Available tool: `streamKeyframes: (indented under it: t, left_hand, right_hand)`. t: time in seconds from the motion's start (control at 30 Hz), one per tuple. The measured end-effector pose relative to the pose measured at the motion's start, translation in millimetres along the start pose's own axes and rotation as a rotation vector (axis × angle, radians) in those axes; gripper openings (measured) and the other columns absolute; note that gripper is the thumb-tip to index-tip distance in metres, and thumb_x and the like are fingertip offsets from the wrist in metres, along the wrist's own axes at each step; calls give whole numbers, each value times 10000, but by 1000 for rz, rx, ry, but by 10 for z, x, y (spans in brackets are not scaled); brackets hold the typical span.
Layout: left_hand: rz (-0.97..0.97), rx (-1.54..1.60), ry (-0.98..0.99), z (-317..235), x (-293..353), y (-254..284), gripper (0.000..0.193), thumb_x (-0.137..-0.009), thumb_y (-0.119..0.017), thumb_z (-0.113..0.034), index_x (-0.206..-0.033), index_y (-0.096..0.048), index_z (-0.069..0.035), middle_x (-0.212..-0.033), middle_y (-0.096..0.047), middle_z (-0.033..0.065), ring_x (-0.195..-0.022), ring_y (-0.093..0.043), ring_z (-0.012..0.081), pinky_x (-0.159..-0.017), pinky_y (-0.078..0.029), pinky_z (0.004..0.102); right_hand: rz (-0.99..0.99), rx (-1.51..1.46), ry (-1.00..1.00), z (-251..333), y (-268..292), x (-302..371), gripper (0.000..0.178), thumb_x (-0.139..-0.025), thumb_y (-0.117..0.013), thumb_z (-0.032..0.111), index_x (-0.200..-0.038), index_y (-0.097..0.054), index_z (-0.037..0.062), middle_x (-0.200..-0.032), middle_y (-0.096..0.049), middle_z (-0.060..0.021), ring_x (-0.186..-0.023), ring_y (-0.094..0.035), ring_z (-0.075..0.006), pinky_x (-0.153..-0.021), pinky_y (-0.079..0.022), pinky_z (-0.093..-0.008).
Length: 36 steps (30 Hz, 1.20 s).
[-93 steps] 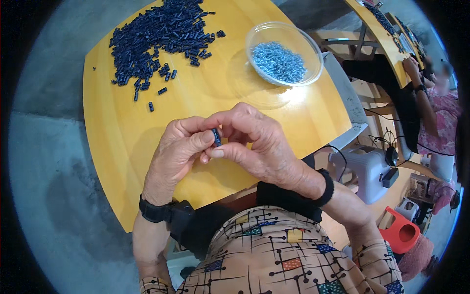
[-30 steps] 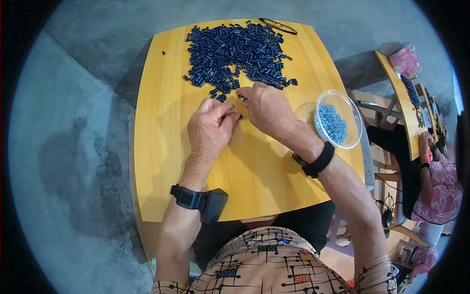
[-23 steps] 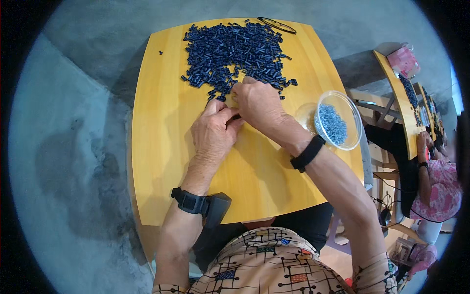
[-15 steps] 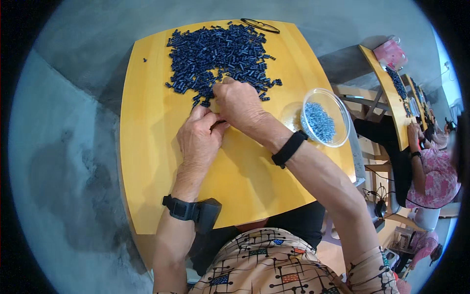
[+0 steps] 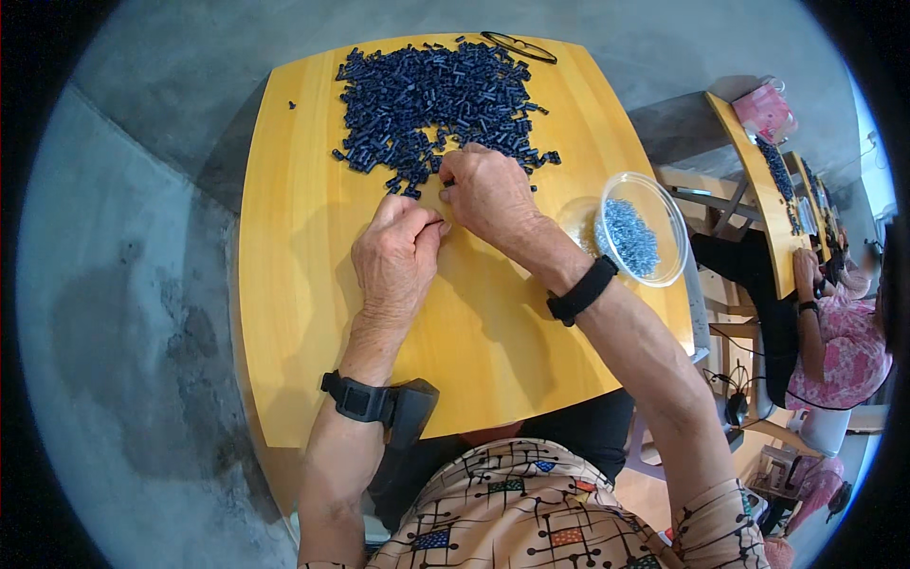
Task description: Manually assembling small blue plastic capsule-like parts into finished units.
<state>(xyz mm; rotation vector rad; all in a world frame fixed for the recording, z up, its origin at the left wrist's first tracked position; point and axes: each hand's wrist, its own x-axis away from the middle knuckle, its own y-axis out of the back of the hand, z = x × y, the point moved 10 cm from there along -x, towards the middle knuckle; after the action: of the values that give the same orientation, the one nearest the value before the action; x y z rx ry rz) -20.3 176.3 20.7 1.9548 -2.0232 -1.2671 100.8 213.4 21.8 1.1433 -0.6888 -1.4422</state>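
A wide heap of small dark-blue cylindrical pieces (image 5: pixel 436 95) covers the far part of the yellow table. At its near edge, my right hand (image 5: pixel 493 194) pinches a small dark-blue piece (image 5: pixel 449 183) between thumb and fingers. Just below and to the left, my left hand (image 5: pixel 396 251) is closed, thumb against forefinger. Whatever those left fingertips hold is too small to make out. The two hands are close together but apart. To the right of my right wrist, a clear round plastic tub (image 5: pixel 684 232) holds many tiny silvery-blue metal parts (image 5: pixel 630 237).
Black-framed glasses (image 5: pixel 519 47) lie at the table's far edge. One stray dark piece (image 5: pixel 292 105) lies at the far left of the yellow table (image 5: pixel 294 284). On the right, a person in a pink patterned top (image 5: pixel 834 346) sits at another table (image 5: pixel 749 180) with similar pieces.
My hands have drawn slightly apart, the right one moving rightward off the left fingertips. The whole view has shifted a little.
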Motion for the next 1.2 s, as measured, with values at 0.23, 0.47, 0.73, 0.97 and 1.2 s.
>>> streamKeyframes:
  t: [0.23,0.47,0.73,0.97,1.2]
  left_hand:
    - [-59,62,-13,3,-20,40,79,-724,-705,-18,-795,-670,-21,-806,-627,79,-696,-629,216,-630,-498,299]
    - [-44,90,-21,-54,-24,46,83,-729,-702,-6,-805,-671,-16,-796,-638,80,-694,-632,207,-625,-500,286]
    - [-14,203,-42,-82,2,2,73,-777,-708,-41,-828,-669,-6,-803,-654,76,-701,-624,166,-625,-497,262]
    - [67,204,20,-23,36,-68,56,-783,-694,-40,-822,-671,-5,-758,-637,69,-654,-604,162,-592,-475,268]
    - [144,71,-71,-121,36,-174,91,-726,-719,-39,-798,-673,-10,-754,-630,75,-648,-609,198,-592,-474,281]
  right_hand:
    - [-47,-59,18,15,15,-51,91,-689,-662,75,-765,-628,37,-834,-640,-162,-763,-642,-349,-671,-511,-445]
    - [-52,-94,66,158,296,124,59,-734,-614,42,-780,-587,17,-741,-630,-185,-708,-624,-374,-626,-489,-447]
    - [134,-28,-59,-286,548,1280,73,-735,-580,-7,-797,-541,3,-708,-590,-190,-656,-605,-380,-591,-489,-449]
    - [42,-135,-140,-432,720,1454,171,-732,-640,17,-888,-572,26,-799,-596,-165,-750,-609,-362,-640,-496,-431]
    - [75,-130,-116,-450,805,1574,375,-711,-677,25,-1064,-549,25,-891,-581,-171,-792,-602,-383,-666,-509,-435]
